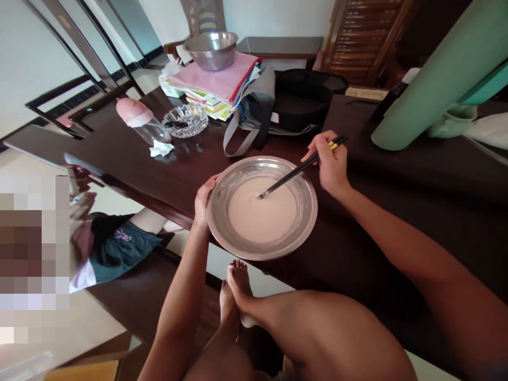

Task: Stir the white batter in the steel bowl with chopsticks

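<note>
A wide steel bowl point(217, 233) holds a pale, creamy batter point(254, 219) and sits at the near edge of the dark table. My left hand point(205, 198) grips the bowl's left rim, its fingers partly hidden along the outer side. Above the bowl's right rim, my right hand point(330, 161) is closed around black chopsticks point(296, 172) with yellow bands near the top. Their tips dip into the batter near its middle, slanting down to the left. Faint ripples show around the tips.
Behind the bowl lie a grey and black bag point(293, 106), a glass ashtray point(186, 120), a pink-capped bottle point(138, 119) and a crumpled tissue point(161, 148). Another steel bowl point(212, 51) tops a pink folder stack. A green cylinder point(428, 79) stands right. A person point(115, 248) sits at left.
</note>
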`<control>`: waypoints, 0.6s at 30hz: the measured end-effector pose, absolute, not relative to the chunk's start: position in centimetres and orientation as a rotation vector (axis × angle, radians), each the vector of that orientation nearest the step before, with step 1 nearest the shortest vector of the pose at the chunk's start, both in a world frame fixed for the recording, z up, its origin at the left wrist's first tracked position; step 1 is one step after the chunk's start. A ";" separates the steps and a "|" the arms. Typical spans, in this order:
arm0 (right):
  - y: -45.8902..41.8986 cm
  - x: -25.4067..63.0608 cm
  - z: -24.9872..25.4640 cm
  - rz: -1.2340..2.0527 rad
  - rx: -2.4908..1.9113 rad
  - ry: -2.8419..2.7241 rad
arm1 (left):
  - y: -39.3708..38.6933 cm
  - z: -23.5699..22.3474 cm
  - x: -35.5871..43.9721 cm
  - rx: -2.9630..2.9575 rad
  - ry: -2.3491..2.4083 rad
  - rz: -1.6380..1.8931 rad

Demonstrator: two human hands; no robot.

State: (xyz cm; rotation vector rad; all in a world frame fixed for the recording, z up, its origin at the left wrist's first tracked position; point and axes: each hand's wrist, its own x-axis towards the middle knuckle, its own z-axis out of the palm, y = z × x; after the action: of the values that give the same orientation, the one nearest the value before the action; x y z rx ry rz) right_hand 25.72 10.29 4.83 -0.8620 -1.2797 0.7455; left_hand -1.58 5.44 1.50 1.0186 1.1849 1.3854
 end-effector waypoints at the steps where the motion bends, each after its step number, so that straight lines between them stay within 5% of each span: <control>1: 10.3 25.7 4.8 0.755 -0.863 -1.266 | 5.5 1.5 -1.6 1.025 1.182 1.383; 18: 10.4 25.9 4.8 0.797 -0.861 -1.377 | 5.7 1.0 -1.9 1.046 1.157 1.395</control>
State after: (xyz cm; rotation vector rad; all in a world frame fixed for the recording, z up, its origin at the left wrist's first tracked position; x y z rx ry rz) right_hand 25.86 10.35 4.77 -0.8614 -1.3772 0.7967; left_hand -1.94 5.71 0.98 1.0456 1.1566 1.3951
